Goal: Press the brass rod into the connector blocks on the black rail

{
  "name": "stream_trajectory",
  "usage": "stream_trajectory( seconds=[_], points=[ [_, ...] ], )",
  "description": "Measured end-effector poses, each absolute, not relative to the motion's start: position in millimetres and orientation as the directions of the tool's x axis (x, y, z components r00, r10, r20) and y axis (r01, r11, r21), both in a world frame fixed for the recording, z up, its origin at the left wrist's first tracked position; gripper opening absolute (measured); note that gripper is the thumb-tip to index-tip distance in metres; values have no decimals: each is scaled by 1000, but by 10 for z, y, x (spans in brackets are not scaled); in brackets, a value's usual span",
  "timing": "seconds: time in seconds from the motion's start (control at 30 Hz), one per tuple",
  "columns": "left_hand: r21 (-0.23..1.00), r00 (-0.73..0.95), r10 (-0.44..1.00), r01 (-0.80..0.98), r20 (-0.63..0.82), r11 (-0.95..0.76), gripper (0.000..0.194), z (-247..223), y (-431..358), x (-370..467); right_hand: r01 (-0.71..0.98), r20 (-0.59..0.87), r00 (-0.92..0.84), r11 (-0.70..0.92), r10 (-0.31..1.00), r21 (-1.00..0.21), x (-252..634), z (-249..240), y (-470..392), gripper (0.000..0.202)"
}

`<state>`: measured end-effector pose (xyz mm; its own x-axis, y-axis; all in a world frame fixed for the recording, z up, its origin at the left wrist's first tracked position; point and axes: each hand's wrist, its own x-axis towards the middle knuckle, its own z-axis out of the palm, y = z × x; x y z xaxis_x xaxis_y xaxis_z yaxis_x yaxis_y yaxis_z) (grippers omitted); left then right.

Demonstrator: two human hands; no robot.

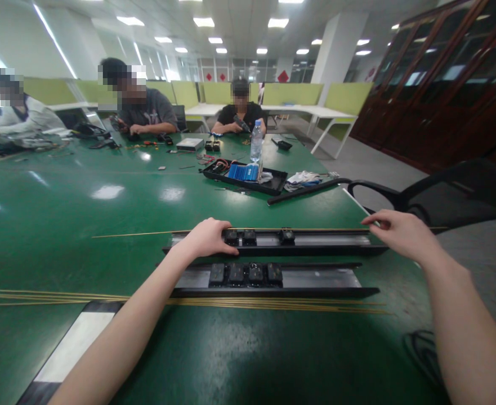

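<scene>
My left hand [209,238] spans the left part of the farther black channel [327,250], its thumb on the near wall and its fingers at the far one. Several small black blocks [249,237] sit inside that channel. A thin brass rod [132,234] runs lengthwise along the channel's far side and sticks out past the left end. Near the right end, my right hand [393,230] is closed in a pinch on this rod. Closer to me lies a second black channel [319,278] with a row of black blocks [255,273]. My left forearm crosses its left end.
Several loose brass rods [273,304] lie in front of the nearer channel. Beyond are a black tray [277,183] with a blue item, a water bottle [256,142], gloves [302,180] and a black strip [302,192]. Several people sit across the green table [155,208]. A chair [442,194] stands right.
</scene>
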<state>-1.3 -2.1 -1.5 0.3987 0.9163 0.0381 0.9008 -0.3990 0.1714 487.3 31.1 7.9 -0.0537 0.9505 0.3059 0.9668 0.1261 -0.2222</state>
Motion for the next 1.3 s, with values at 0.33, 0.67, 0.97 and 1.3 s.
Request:
stream_trajectory(
  seconds=[0.33,0.67,0.97,1.3],
  points=[
    [132,371,929,920,18,-370,64,5,-39,-3,917,642,-248,389,725,-86,4339,262,168,26],
    [110,363,932,926,16,-362,66,0,-43,5,735,662,-498,678,560,-21,3803,276,87,32],
    [106,357,934,928,24,-357,62,-9,-44,5,677,628,-566,736,533,-15,3451,102,20,34],
    [102,344,938,933,26,-345,62,-7,-52,38,702,501,-608,712,617,-24,3355,-138,67,33]
  ],
)
